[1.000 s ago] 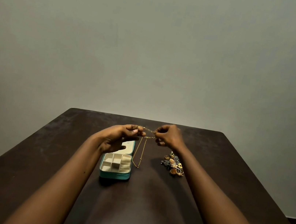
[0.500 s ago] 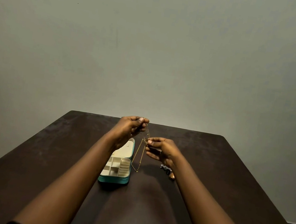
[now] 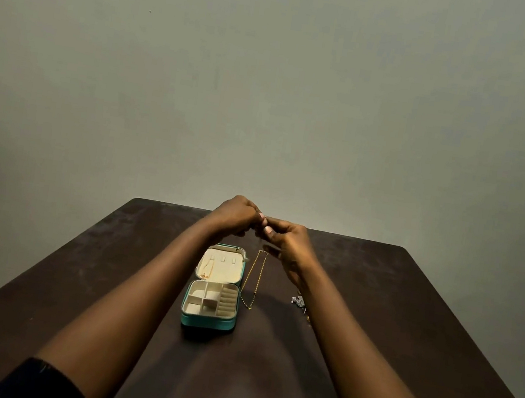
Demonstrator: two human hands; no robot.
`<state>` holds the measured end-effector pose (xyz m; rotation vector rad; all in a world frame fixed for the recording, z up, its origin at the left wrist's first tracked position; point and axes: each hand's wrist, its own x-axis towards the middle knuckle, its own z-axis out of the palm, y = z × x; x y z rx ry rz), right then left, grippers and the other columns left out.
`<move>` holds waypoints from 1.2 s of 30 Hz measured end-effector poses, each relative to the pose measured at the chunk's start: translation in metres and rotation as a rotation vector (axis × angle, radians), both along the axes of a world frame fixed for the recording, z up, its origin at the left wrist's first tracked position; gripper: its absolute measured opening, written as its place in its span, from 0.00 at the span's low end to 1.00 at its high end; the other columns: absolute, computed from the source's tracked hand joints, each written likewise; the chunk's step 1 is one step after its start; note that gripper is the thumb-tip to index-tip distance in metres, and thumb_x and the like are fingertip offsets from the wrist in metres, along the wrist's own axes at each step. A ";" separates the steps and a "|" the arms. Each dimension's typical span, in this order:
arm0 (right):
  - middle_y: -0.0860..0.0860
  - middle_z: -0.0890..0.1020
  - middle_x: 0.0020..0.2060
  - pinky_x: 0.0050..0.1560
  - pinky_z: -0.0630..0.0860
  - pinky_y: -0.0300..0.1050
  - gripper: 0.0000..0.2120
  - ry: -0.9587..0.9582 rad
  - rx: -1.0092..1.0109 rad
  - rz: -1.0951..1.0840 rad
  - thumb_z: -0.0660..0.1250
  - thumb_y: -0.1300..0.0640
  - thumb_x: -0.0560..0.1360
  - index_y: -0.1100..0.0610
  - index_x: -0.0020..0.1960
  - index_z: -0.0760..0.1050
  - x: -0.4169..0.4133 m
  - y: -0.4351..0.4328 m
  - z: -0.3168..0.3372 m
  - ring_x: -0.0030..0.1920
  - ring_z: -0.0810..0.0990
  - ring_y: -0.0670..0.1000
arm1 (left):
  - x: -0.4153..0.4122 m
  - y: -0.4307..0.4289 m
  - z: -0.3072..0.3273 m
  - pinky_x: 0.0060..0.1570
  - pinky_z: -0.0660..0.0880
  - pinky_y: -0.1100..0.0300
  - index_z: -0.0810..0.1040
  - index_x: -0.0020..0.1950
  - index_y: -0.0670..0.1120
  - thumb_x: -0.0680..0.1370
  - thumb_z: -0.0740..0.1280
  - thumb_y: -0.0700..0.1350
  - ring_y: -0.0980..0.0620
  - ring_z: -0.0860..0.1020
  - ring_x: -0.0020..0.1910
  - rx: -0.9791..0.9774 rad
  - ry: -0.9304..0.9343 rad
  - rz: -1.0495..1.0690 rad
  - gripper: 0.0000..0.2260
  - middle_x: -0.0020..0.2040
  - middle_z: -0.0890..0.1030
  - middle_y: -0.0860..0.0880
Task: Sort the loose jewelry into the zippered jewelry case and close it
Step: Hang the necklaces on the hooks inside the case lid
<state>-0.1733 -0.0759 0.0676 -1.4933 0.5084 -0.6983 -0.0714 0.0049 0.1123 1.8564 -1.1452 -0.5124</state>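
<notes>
A teal zippered jewelry case [image 3: 207, 321] lies open on the dark table, with cream compartments in its base and a thin gold chain lying in its lid. Above and behind the case, my left hand [image 3: 234, 217] and my right hand [image 3: 289, 240] meet fingertip to fingertip, both pinching the top of a gold chain necklace [image 3: 252, 279]. The necklace hangs down in a long loop just right of the case. A small pile of loose jewelry [image 3: 300, 303] shows beside my right forearm, mostly hidden by it.
The dark brown table [image 3: 406, 322] runs back to a plain grey wall. Its far edge lies just behind my hands. My two forearms flank the case.
Both hands have risen and come together, fingertips touching at the top of the necklace. The camera view has tilted so the open lid of the case now shows.
</notes>
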 end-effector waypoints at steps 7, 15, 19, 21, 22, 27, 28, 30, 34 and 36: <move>0.50 0.80 0.37 0.48 0.69 0.45 0.11 0.002 0.063 -0.037 0.62 0.69 0.76 0.56 0.43 0.79 0.002 0.003 0.001 0.40 0.78 0.46 | 0.009 0.009 -0.002 0.29 0.65 0.63 0.80 0.46 0.37 0.77 0.64 0.41 0.53 0.68 0.30 0.005 0.006 0.042 0.09 0.33 0.74 0.47; 0.51 0.80 0.36 0.46 0.69 0.45 0.12 0.050 0.038 -0.077 0.61 0.69 0.76 0.56 0.40 0.77 0.003 -0.002 -0.002 0.40 0.78 0.46 | 0.019 0.021 -0.007 0.36 0.69 0.62 0.80 0.50 0.36 0.77 0.61 0.33 0.53 0.73 0.35 -0.030 0.074 0.018 0.09 0.37 0.78 0.45; 0.51 0.82 0.39 0.50 0.69 0.46 0.11 0.101 0.004 -0.049 0.61 0.69 0.76 0.57 0.43 0.78 0.005 -0.001 -0.008 0.42 0.80 0.47 | 0.021 0.019 -0.011 0.47 0.74 0.58 0.77 0.55 0.39 0.76 0.62 0.33 0.53 0.76 0.39 -0.078 0.092 0.005 0.09 0.40 0.80 0.46; 0.53 0.82 0.45 0.48 0.69 0.44 0.10 0.142 -0.052 -0.026 0.60 0.69 0.76 0.60 0.50 0.79 0.006 0.001 -0.010 0.47 0.79 0.48 | 0.024 0.016 -0.014 0.51 0.75 0.54 0.73 0.56 0.42 0.76 0.64 0.34 0.51 0.78 0.39 -0.089 0.104 0.019 0.10 0.40 0.81 0.45; 0.54 0.82 0.48 0.46 0.69 0.43 0.11 0.149 -0.079 -0.013 0.60 0.69 0.76 0.61 0.53 0.79 0.007 0.001 -0.010 0.49 0.79 0.49 | 0.025 0.015 -0.015 0.52 0.75 0.53 0.72 0.55 0.43 0.75 0.64 0.34 0.50 0.78 0.40 -0.092 0.099 0.024 0.10 0.41 0.81 0.45; 0.55 0.81 0.45 0.42 0.75 0.34 0.13 -0.064 0.045 0.090 0.58 0.72 0.76 0.65 0.57 0.76 0.015 0.007 -0.009 0.47 0.79 0.48 | 0.029 0.011 -0.018 0.49 0.74 0.53 0.71 0.52 0.45 0.74 0.66 0.35 0.49 0.77 0.41 -0.086 0.074 0.014 0.11 0.39 0.79 0.46; 0.55 0.81 0.45 0.42 0.76 0.35 0.12 -0.089 0.075 0.103 0.59 0.71 0.76 0.64 0.56 0.76 0.017 0.007 -0.009 0.46 0.80 0.49 | 0.030 0.010 -0.019 0.49 0.75 0.53 0.71 0.52 0.45 0.73 0.66 0.35 0.49 0.77 0.42 -0.086 0.085 0.014 0.10 0.40 0.78 0.46; 0.54 0.81 0.45 0.45 0.76 0.41 0.08 -0.067 0.076 0.097 0.62 0.69 0.75 0.60 0.51 0.77 0.021 0.006 -0.009 0.46 0.81 0.52 | 0.032 0.009 -0.021 0.47 0.75 0.54 0.71 0.51 0.46 0.73 0.65 0.35 0.49 0.76 0.42 -0.086 0.102 0.013 0.10 0.42 0.78 0.45; 0.54 0.81 0.42 0.46 0.78 0.46 0.05 0.010 0.108 0.058 0.64 0.68 0.75 0.60 0.46 0.77 0.030 0.005 -0.012 0.42 0.81 0.51 | 0.039 0.009 -0.029 0.40 0.74 0.57 0.71 0.53 0.45 0.74 0.64 0.34 0.49 0.76 0.40 -0.062 0.088 0.018 0.10 0.43 0.77 0.44; 0.54 0.80 0.38 0.39 0.79 0.41 0.04 0.024 0.128 0.056 0.65 0.68 0.74 0.61 0.44 0.77 0.034 0.005 -0.014 0.38 0.80 0.49 | 0.042 0.010 -0.032 0.38 0.74 0.59 0.71 0.53 0.44 0.75 0.63 0.34 0.50 0.76 0.38 -0.057 0.097 0.028 0.10 0.42 0.77 0.44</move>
